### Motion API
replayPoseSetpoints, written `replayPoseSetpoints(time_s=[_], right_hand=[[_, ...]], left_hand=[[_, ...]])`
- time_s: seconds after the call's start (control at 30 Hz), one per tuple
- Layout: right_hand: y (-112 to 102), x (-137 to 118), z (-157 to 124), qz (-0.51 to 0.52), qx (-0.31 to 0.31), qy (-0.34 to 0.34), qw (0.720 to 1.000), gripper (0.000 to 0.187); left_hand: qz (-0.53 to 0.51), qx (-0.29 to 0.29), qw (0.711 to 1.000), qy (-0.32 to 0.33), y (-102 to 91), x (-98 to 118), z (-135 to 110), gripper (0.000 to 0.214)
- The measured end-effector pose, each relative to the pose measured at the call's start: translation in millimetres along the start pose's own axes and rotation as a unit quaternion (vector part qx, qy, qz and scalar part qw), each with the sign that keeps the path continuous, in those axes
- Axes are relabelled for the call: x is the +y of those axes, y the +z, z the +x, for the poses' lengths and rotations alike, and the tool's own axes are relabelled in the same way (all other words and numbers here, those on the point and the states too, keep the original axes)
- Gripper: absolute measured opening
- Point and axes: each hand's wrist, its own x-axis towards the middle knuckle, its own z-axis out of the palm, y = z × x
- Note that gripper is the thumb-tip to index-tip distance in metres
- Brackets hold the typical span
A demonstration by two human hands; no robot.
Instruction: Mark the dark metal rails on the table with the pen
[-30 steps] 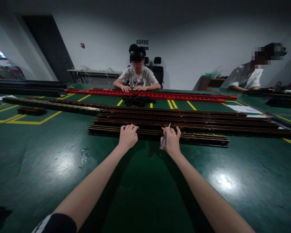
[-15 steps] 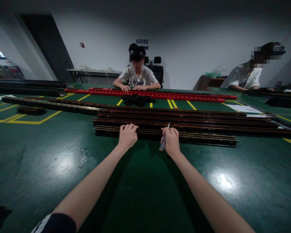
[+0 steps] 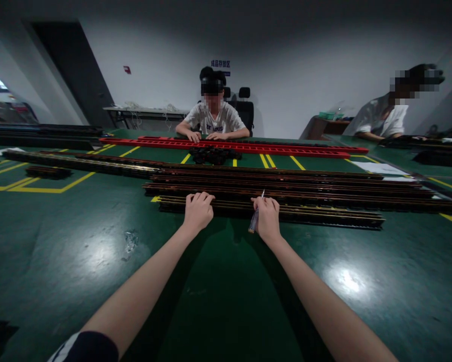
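A front bundle of long, thin black strips [image 3: 331,216] with brassy edges lies crosswise before me on the green table. My left hand [image 3: 199,212] is closed over its near side, left of the middle, fingers curled across the strips; the fingertips are hidden. My right hand [image 3: 268,219] is wrapped round a screwdriver [image 3: 253,221] with a translucent handle, its thin metal tip pointing up and away. That hand also rests against the front bundle, and its fingertips are partly hidden. Right behind lies a wider stack of similar strips [image 3: 316,189].
Long red slotted bars [image 3: 286,149] cross the table farther back, with a dark heap of small parts [image 3: 212,156] before them. A person [image 3: 216,118] sits opposite and another person [image 3: 384,120] works at right. More strips [image 3: 82,162] and a short dark bundle [image 3: 48,172] lie left.
The front bundle has slid to the right along the stack behind it, uncovering a yellow mark at its left end. Both hands have stayed nearly in place.
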Motion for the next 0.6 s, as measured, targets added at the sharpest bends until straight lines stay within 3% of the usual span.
replayPoseSetpoints(time_s=[0.1, 0.43, 0.6], right_hand=[[0.9, -1.3, -0.1, 0.004, -0.002, -0.022, 1.0, 0.022], [0.0, -1.2, 1.5, 0.018, -0.007, 0.027, 0.999, 0.021], [-1.9, -1.5, 0.4, 0.002, -0.006, -0.012, 1.0, 0.021]], left_hand=[[-0.002, -0.003, 1.0, -0.001, 0.5, -0.3, -0.1, 0.039], [0.003, 0.005, 1.0, 0.003, 0.7, -0.4, -0.6, 0.038], [0.002, -0.003, 1.0, 0.0, 1.1, -0.5, -0.5, 0.039]])
